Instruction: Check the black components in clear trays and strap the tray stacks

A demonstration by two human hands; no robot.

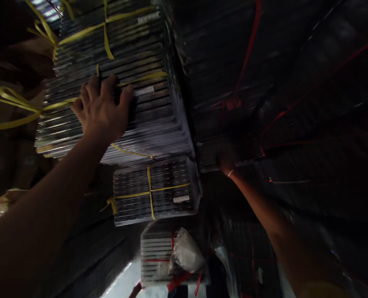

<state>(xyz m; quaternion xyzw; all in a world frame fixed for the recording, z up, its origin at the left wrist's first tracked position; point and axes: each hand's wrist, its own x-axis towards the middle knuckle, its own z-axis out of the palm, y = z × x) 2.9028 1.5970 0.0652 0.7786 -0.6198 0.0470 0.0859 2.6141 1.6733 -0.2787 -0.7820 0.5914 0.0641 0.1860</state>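
My left hand (101,107) lies flat with fingers spread against the side of a tall stack of thin silvery trays tied with yellow straps (140,54). My right hand (226,159) reaches into the dark and grips the lower corner of a dark bundle tied with red straps (233,74). A thin band sits on that wrist. A smaller yellow-strapped bundle (155,190) rests just below the tall stack, between my two arms.
More dark red-strapped bundles (320,103) fill the right side. Lower down lies a pale bundle with red straps (155,256) and a crumpled plastic bag (186,250). Loose yellow strap ends (13,103) hang at the left, beside brown cartons.
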